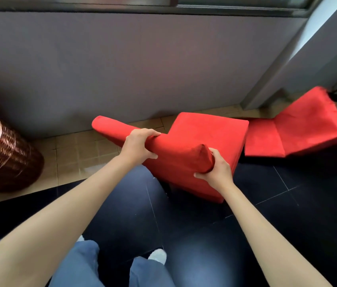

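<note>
Step in hand: positioning the red bolster cushion, held along the left edge of the red cube seat. The left hand curls its fingers over the cushion's middle; the right hand grips its near end. The next move probably calls for aligning it and lowering it evenly.

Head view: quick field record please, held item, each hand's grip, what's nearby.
held item: long red bolster, slanting from far left to near right
left hand: grips bolster mid-length, from above
right hand: grips bolster's near end
behind bolster: red cube block on floor; contact unclear
right of block: red folded cushion
far left: wicker basket
floor: dark tiles near, beige tiles by wall
</note>
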A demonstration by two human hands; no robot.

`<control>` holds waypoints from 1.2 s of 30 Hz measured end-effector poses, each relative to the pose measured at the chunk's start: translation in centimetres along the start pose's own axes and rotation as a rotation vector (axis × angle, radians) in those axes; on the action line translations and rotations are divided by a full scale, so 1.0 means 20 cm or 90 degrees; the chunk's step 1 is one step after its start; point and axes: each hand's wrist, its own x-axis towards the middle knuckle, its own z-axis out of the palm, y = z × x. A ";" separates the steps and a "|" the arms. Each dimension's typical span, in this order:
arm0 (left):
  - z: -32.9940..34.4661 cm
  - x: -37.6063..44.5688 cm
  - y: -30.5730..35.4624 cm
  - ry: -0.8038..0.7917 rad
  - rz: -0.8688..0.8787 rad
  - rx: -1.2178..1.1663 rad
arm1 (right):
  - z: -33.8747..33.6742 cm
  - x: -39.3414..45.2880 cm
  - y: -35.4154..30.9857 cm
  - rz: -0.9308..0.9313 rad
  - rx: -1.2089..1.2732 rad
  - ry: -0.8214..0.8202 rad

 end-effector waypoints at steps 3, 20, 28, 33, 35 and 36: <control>0.04 -0.01 0.06 -0.021 0.024 0.015 | -0.07 -0.06 0.00 -0.017 0.036 0.029; 0.26 0.09 0.30 -0.241 0.191 0.366 | -0.40 -0.43 0.22 0.037 0.117 0.179; 0.40 0.07 0.36 -0.266 0.217 0.369 | -0.49 -0.50 0.43 0.130 0.078 0.185; 0.47 0.08 0.41 -0.268 0.264 0.414 | -0.56 -0.54 0.56 0.139 0.082 0.189; 0.50 0.08 0.44 -0.264 0.286 0.420 | -0.57 -0.56 0.60 0.142 0.089 0.195; 0.51 0.08 0.45 -0.262 0.295 0.425 | -0.57 -0.57 0.62 0.144 0.093 0.201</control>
